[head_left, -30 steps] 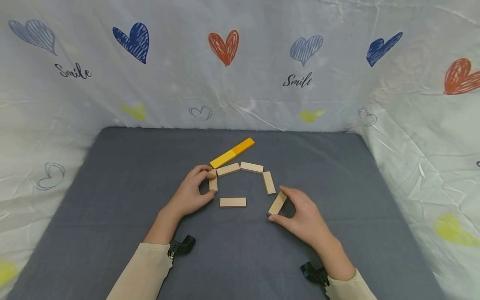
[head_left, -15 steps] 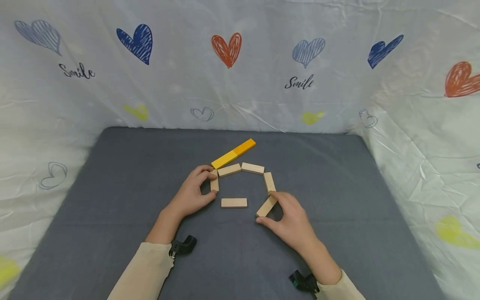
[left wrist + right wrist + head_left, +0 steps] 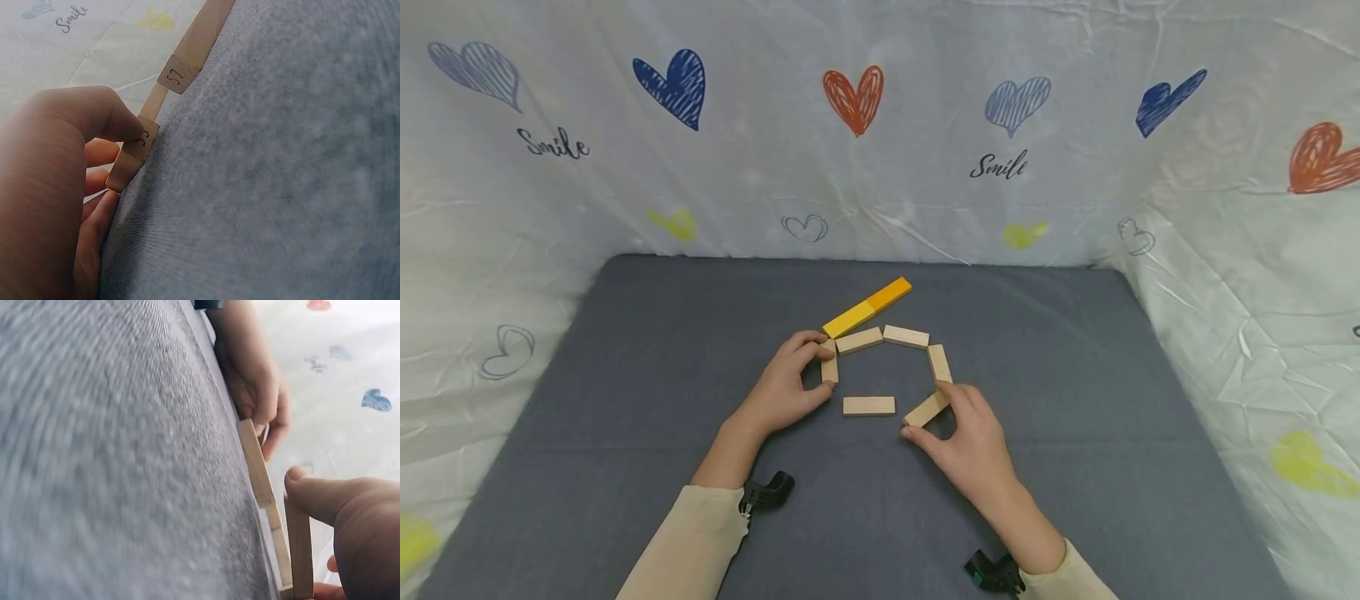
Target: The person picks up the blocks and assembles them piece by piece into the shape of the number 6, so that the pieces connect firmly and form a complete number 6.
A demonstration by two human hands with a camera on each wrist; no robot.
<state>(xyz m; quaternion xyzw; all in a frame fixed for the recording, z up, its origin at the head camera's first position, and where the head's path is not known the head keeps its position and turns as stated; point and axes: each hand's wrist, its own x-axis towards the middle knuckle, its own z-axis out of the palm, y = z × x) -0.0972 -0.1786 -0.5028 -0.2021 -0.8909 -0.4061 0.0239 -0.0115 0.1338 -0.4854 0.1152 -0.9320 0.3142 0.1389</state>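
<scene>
My left hand [image 3: 786, 382] holds a plain wooden block [image 3: 829, 369] lengthwise between thumb and fingers at the left end of a curved row. In the left wrist view the thumb covers part of a handwritten number on that block's end [image 3: 145, 132]. My right hand [image 3: 973, 442] pinches another wooden block [image 3: 927, 409] by its two ends, slanting down to the left. Its upper end lies by the row's right-hand block [image 3: 939, 363]; whether they touch is hidden by the fingers. Between the hands lies a loose block [image 3: 868, 407].
Two more plain blocks, one left [image 3: 860, 340] and one right [image 3: 906, 336], form the top of the curve. Behind them a yellow block [image 3: 849, 320] and an orange block [image 3: 890, 292] lie end to end. A grey cloth [image 3: 715, 308] covers the table, backed by a heart-printed curtain [image 3: 910, 175].
My right hand has moved left with its block, which has turned closer to level and come up to the row's right-hand block. The left hand has kept its hold in place.
</scene>
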